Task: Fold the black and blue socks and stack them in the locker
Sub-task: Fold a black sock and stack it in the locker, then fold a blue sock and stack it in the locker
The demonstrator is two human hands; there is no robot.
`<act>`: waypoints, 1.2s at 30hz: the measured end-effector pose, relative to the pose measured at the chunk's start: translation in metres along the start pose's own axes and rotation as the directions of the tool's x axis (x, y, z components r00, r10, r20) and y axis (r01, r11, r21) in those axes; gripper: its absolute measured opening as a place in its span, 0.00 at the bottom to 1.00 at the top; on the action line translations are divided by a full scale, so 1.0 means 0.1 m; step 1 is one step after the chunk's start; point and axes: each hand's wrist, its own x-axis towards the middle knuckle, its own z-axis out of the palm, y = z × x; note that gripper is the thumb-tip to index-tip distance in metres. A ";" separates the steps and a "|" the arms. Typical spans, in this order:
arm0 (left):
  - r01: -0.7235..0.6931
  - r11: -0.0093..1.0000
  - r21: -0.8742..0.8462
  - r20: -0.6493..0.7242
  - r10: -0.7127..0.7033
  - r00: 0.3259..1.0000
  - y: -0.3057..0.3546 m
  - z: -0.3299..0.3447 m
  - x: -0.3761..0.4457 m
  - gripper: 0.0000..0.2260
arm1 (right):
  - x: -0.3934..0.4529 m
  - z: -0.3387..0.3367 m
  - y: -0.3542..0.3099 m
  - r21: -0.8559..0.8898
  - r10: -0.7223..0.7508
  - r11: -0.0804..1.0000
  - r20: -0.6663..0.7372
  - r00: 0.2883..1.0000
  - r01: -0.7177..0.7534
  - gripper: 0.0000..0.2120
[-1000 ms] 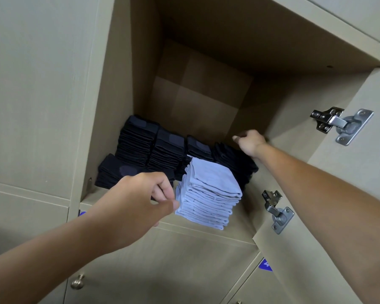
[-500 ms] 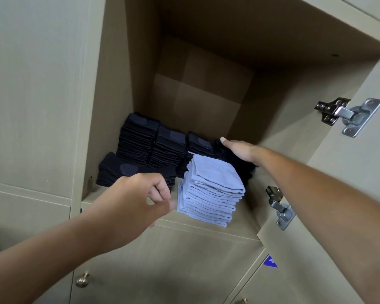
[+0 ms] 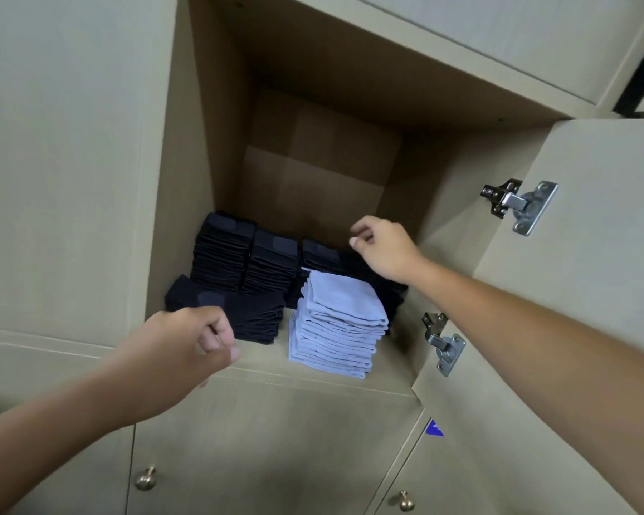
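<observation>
An open locker (image 3: 324, 369) holds folded socks. A tall stack of blue socks (image 3: 337, 325) stands at the front right of its floor. Behind it run several stacks of black socks (image 3: 246, 260), and a low black pile (image 3: 253, 314) lies at the front left. My left hand (image 3: 181, 351) hovers in front of the locker's lower edge with fingers curled and nothing in it. My right hand (image 3: 382, 247) is raised inside the locker above the rightmost black stack, fingers loosely curled and empty. That stack is mostly hidden by my right wrist.
The locker door (image 3: 580, 276) stands open on the right with two metal hinges (image 3: 519, 204). Closed locker doors with small brass knobs (image 3: 145, 477) lie below. The upper part and back of the open locker are bare.
My right hand has lifted off the rightmost black stack and curled its fingers. My left hand has drawn back slightly toward the locker's front edge.
</observation>
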 end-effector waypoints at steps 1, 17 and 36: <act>0.004 1.000 0.007 -0.005 -0.004 1.000 -0.01 -0.03 -0.01 0.05 | -0.11 0.04 -0.09 0.014 -0.025 1.000 0.014 1.000 0.025 0.11; 0.060 0.979 0.193 -0.026 -0.056 0.998 -0.47 -0.46 -0.26 0.06 | -1.47 0.72 -1.00 0.164 -0.298 0.943 0.017 0.955 0.291 0.11; 0.311 0.918 0.246 -0.106 -0.293 0.950 -1.01 -1.19 -0.71 0.06 | -1.67 1.11 -1.64 0.462 -0.523 0.810 0.291 0.801 0.361 0.09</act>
